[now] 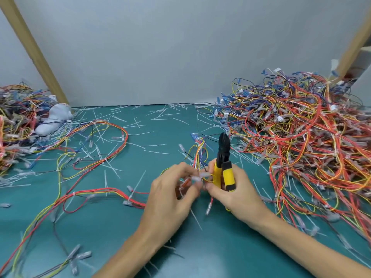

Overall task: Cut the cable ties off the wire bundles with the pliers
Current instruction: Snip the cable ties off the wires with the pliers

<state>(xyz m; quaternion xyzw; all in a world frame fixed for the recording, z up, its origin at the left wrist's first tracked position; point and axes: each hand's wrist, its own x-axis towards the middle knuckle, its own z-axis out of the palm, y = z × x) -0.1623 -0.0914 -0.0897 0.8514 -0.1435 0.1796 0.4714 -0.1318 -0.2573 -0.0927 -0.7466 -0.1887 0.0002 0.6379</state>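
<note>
My right hand [230,189] grips the yellow-handled pliers [224,167], whose black jaws point up and away over the green mat. My left hand [174,187] pinches a small wire bundle [197,155] of red, yellow, blue and white wires just left of the pliers. The fingertips of both hands meet around clear connector sleeves at the bundle's lower end. The bundle's far end, with a blue connector, stands up between the hands. Any cable tie on it is hidden by my fingers.
A big heap of tied wire bundles [305,137] fills the right side. A smaller heap [16,125] and a white cloth [54,119] lie far left. Loose harnesses [96,155] and several cut white ties [154,151] litter the green mat [124,227].
</note>
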